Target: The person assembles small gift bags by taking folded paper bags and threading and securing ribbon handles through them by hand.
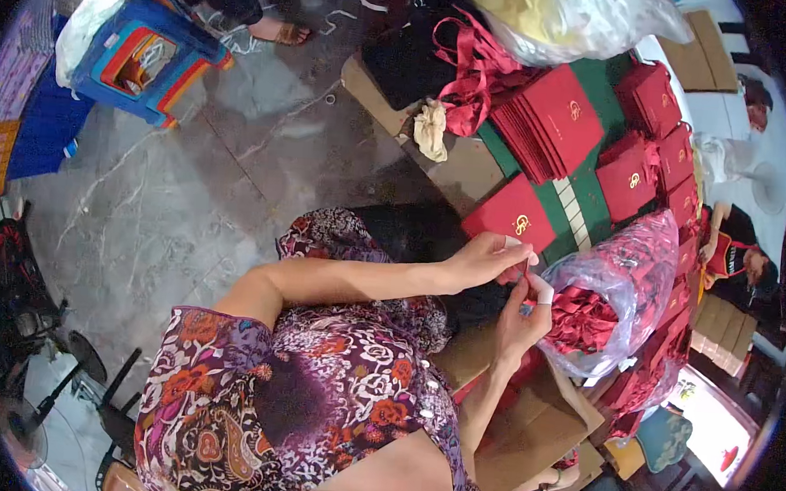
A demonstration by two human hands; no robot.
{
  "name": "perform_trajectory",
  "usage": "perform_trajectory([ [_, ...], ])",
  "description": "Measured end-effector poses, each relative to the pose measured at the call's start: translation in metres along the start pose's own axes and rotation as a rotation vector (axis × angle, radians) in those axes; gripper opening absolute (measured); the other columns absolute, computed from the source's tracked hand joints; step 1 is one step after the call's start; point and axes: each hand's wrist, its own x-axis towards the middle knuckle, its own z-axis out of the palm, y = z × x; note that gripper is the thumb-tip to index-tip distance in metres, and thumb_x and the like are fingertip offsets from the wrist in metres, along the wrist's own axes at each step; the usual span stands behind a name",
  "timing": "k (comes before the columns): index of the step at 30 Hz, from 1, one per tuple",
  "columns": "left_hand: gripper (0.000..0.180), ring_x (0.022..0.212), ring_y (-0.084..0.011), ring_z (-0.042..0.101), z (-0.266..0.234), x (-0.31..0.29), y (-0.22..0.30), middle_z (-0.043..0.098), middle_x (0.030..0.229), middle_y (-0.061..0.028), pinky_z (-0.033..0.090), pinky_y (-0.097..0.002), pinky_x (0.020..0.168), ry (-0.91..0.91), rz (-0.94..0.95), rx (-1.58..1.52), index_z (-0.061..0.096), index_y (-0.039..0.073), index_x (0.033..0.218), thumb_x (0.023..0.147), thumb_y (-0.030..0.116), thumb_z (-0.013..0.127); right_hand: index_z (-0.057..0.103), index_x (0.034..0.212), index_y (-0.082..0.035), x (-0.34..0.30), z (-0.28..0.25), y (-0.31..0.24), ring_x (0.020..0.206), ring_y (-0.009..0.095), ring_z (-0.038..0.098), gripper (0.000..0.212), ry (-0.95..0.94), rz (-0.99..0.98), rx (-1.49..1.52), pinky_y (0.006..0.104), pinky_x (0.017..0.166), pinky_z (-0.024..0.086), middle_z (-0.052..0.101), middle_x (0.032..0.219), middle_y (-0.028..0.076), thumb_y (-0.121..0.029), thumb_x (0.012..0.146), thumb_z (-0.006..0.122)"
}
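The wearer's floral blouse (pixel 340 377) is closest, with both forearms reaching past it. Bare grey marble-look floor (pixel 208 180) gives open room to the left of the left hand (pixel 482 264), beyond the brown cardboard edge (pixel 461 170) of the green work surface (pixel 553 206). Room is tighter around the right hand (pixel 523 324): a clear plastic bag (pixel 653 261) stuffed with red ribbon (pixel 582 317) sits just to its right, and an open cardboard box (pixel 539 434) lies below it. Just above the left hand, a flat red paper bag (pixel 506 215) bears a gold emblem with small gold print, as does the fanned stack of red bags (pixel 545 120) farther up. The hands meet fingertip to fingertip, white wraps on some fingers; both are nearly closed, pinching a thin red piece (pixel 525 270) between them, its exact kind hidden by the fingers.
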Motion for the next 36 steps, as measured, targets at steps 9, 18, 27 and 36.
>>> perform_trajectory([
  [9,0.022,0.085,-0.0091,0.067,-0.014,0.014,-0.008,0.072,0.093,-0.0046,0.054,-0.0244,0.074,0.008,0.268,0.428,0.071,-0.002,0.105,0.096,0.017,0.067,0.064,0.108,0.003,0.006,0.012,-0.015,0.084,0.015,0.064,0.014,0.081,0.163,0.307,0.0292,0.079,0.053,0.068,0.094,0.008,-0.005,0.096,0.064],
  [18,0.021,0.091,-0.0154,0.070,-0.008,0.030,0.019,0.074,0.098,-0.0112,0.055,-0.0307,0.077,-0.026,0.333,0.687,0.074,0.002,0.105,0.091,0.017,0.071,0.066,0.107,0.002,0.014,0.023,0.019,0.088,0.011,0.062,0.011,0.050,0.236,0.293,0.0254,0.080,0.051,0.067,0.098,0.004,-0.004,0.099,0.060],
  [27,0.051,0.119,-0.0355,0.052,-0.006,0.094,0.035,0.058,0.127,-0.0166,0.045,-0.0441,0.098,-0.236,0.602,1.728,0.060,-0.004,0.123,0.080,0.020,0.076,0.066,0.106,-0.001,0.036,0.039,0.053,0.079,0.012,0.064,0.014,0.174,0.358,0.292,0.0270,0.073,0.052,0.070,0.088,0.006,-0.004,0.092,0.066],
  [36,0.041,0.106,-0.0300,0.052,0.009,0.110,0.031,0.058,0.108,-0.0134,0.041,-0.0427,0.088,-0.302,0.613,1.993,0.065,0.001,0.101,0.073,0.024,0.082,0.068,0.102,-0.002,0.050,0.048,0.072,0.075,0.018,0.068,0.010,0.212,0.287,0.237,0.0310,0.070,0.053,0.069,0.088,0.011,-0.004,0.093,0.065],
])
